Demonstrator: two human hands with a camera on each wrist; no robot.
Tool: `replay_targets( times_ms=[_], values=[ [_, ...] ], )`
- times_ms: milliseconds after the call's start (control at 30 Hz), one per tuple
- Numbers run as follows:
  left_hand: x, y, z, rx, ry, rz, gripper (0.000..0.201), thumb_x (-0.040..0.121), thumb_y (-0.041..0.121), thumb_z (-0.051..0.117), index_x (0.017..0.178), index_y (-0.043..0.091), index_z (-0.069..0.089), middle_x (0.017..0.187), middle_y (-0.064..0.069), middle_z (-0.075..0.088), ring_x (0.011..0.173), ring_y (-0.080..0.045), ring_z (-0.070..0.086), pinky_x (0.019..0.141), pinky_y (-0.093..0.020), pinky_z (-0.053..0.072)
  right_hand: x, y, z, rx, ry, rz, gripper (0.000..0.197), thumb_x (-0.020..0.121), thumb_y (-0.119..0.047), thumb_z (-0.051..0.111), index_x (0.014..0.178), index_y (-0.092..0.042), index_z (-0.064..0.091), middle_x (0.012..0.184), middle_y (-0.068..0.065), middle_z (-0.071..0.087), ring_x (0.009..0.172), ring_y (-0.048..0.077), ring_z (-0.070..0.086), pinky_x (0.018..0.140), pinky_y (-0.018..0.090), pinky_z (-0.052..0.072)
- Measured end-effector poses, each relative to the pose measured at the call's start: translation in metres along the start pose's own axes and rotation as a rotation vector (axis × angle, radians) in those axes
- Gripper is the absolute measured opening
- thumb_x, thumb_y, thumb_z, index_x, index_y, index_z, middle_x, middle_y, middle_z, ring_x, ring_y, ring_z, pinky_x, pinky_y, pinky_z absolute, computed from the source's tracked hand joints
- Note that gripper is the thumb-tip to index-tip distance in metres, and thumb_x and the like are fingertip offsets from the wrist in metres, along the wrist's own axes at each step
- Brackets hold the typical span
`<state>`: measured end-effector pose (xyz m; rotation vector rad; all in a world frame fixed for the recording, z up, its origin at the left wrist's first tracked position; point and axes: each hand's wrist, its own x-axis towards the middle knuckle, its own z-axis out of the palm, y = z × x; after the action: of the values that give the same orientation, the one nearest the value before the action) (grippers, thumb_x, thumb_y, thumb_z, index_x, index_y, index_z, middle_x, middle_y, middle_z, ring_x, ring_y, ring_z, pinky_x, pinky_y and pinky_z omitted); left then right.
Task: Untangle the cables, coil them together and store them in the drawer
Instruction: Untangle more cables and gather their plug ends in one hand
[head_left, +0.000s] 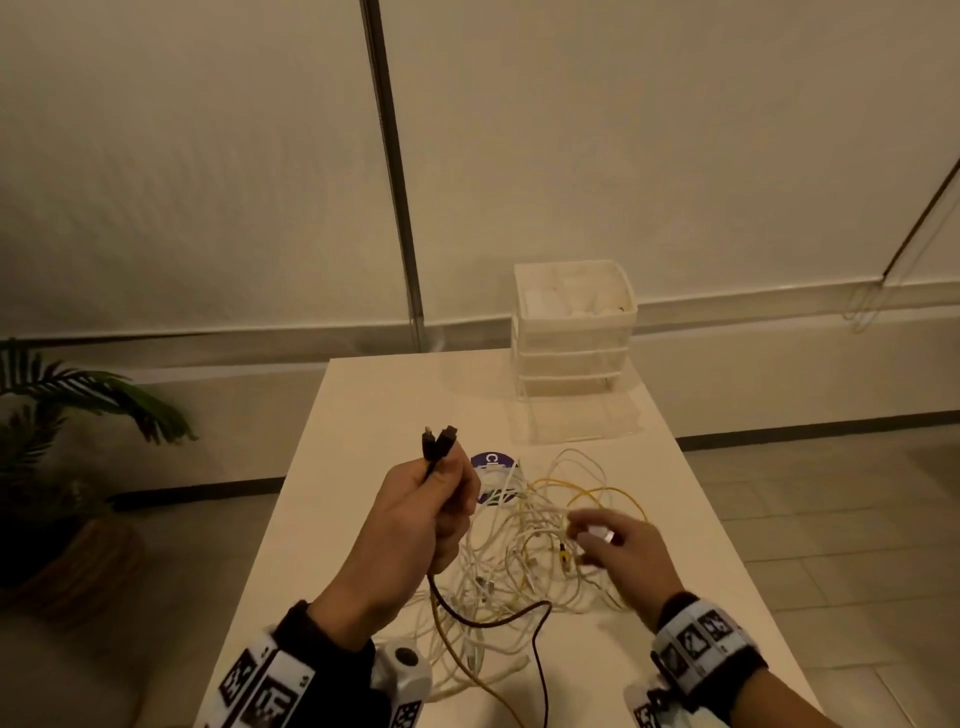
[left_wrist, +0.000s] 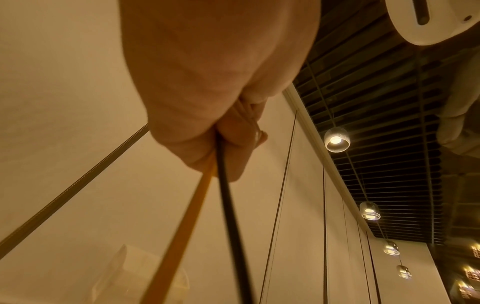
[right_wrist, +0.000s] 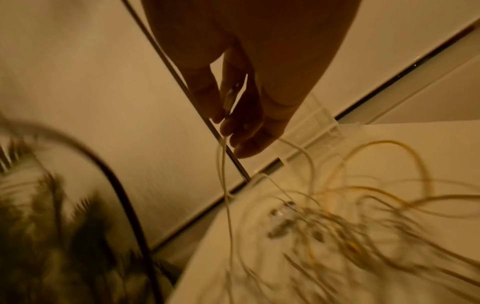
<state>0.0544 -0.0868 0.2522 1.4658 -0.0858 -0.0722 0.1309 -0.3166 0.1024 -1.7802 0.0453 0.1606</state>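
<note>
Up above the table (head_left: 363, 415), the left hand (head_left: 415, 525) is closed tight around a black cable (head_left: 519, 613) (both plugs poke out on top) and a yellow one. Just beside it, the right hand (head_left: 618, 551) pinches a thin white cable (right_wrist: 224, 164) over the tangle (head_left: 540, 545). Beyond both hands stands the drawer box (head_left: 571, 332).

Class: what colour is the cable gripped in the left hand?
Black cable; head view shows it best.

Pale textured wall panels (head_left: 208, 182) split by a grey metal post (head_left: 395, 171); grey tiled floor (head_left: 831, 519); white rectangular tabletop (head_left: 363, 415); green potted palm (head_left: 62, 415); glowing pendant lamps (left_wrist: 337, 139) under dark slatted ceiling (left_wrist: 389, 92).
</note>
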Motion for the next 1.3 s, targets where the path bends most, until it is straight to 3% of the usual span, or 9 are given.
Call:
replay_targets(
  times_ms=[133,400,467,567,667,767,967,1100,1300],
  values=[
    [0.005,0.003,-0.001,0.012,0.039,0.009,0.041,0.099,0.036,0.038,0.078,0.007,0.057,0.055,0.002,0.021,0.044,-0.012,0.013,0.041,-0.018,0.018,0.0,-0.067,0.003,0.351,-0.132,-0.059,0.019,0.083,0.014,0.059,0.094,0.0,0.066,0.084,0.018,0.07,0.085,0.03,0.067,0.069,0.034,0.058],
    [0.02,0.013,-0.009,0.067,0.145,0.064,0.034,0.103,0.03,0.038,0.108,0.012,0.066,0.059,0.0,0.022,0.046,-0.012,0.016,0.045,-0.026,0.012,-0.013,-0.139,0.037,0.585,-0.192,-0.165,0.013,0.079,-0.003,0.07,0.085,-0.007,0.059,0.07,0.007,0.063,0.077,0.027,0.061,0.07,0.035,0.047],
    [0.022,0.014,-0.011,0.063,0.153,0.049,0.034,0.102,0.032,0.039,0.107,0.011,0.067,0.059,0.0,0.022,0.047,-0.012,0.017,0.046,-0.028,0.011,-0.013,-0.148,0.043,0.761,-0.257,-0.073,0.026,0.067,-0.02,0.082,0.08,-0.011,0.062,0.076,0.005,0.06,0.082,0.023,0.06,0.078,0.04,0.048],
    [0.023,0.015,-0.014,0.051,0.155,0.055,0.038,0.099,0.038,0.042,0.105,0.011,0.068,0.059,-0.001,0.022,0.047,-0.013,0.016,0.046,-0.028,0.012,-0.011,-0.16,0.049,0.925,-0.262,0.011,0.013,0.085,-0.022,0.063,0.086,-0.01,0.058,0.084,0.005,0.065,0.089,0.024,0.065,0.09,0.055,0.048],
    [0.023,0.016,-0.018,0.002,0.159,0.084,0.042,0.09,0.043,0.047,0.106,0.012,0.07,0.059,0.0,0.02,0.048,-0.013,0.014,0.046,-0.027,0.012,-0.016,-0.173,0.054,0.826,-0.302,-0.083,0.02,0.092,-0.025,0.05,0.093,-0.007,0.058,0.074,0.008,0.057,0.064,0.021,0.059,0.069,0.046,0.056],
    [0.023,0.019,-0.02,-0.041,0.157,0.116,0.042,0.088,0.042,0.049,0.111,0.015,0.07,0.062,-0.002,0.019,0.048,-0.012,0.015,0.044,-0.025,0.013,-0.026,-0.184,0.063,0.525,-0.313,-0.2,0.028,0.088,-0.029,0.053,0.095,-0.005,0.067,0.069,0.008,0.049,0.053,0.017,0.043,0.049,0.032,0.041],
    [0.028,0.02,-0.022,-0.029,0.105,0.12,0.05,0.085,0.054,0.051,0.118,0.021,0.07,0.075,-0.019,0.016,0.055,-0.02,0.017,0.049,-0.03,0.017,-0.041,-0.19,0.075,0.007,-0.19,-0.434,0.023,0.096,-0.021,0.053,0.087,-0.023,0.074,0.064,-0.005,0.063,0.053,0.009,0.049,0.055,0.03,0.044],
    [0.027,0.017,-0.018,-0.036,0.077,0.123,0.053,0.083,0.058,0.052,0.117,0.021,0.069,0.057,-0.007,0.03,0.048,-0.015,0.027,0.048,-0.029,0.022,-0.046,-0.193,0.082,-0.062,-0.119,-0.48,0.023,0.095,-0.033,0.053,0.086,-0.022,0.072,0.061,0.006,0.065,0.048,0.016,0.058,0.05,0.04,0.056],
    [0.029,0.012,-0.02,-0.05,0.058,0.096,0.034,0.095,0.044,0.054,0.112,0.02,0.071,0.067,-0.014,0.026,0.058,-0.027,0.016,0.052,-0.034,0.015,-0.044,-0.189,0.076,-0.122,-0.116,-0.477,0.021,0.095,-0.025,0.056,0.085,-0.021,0.074,0.061,-0.018,0.064,0.051,0.003,0.058,0.054,0.017,0.042]
  ],
)
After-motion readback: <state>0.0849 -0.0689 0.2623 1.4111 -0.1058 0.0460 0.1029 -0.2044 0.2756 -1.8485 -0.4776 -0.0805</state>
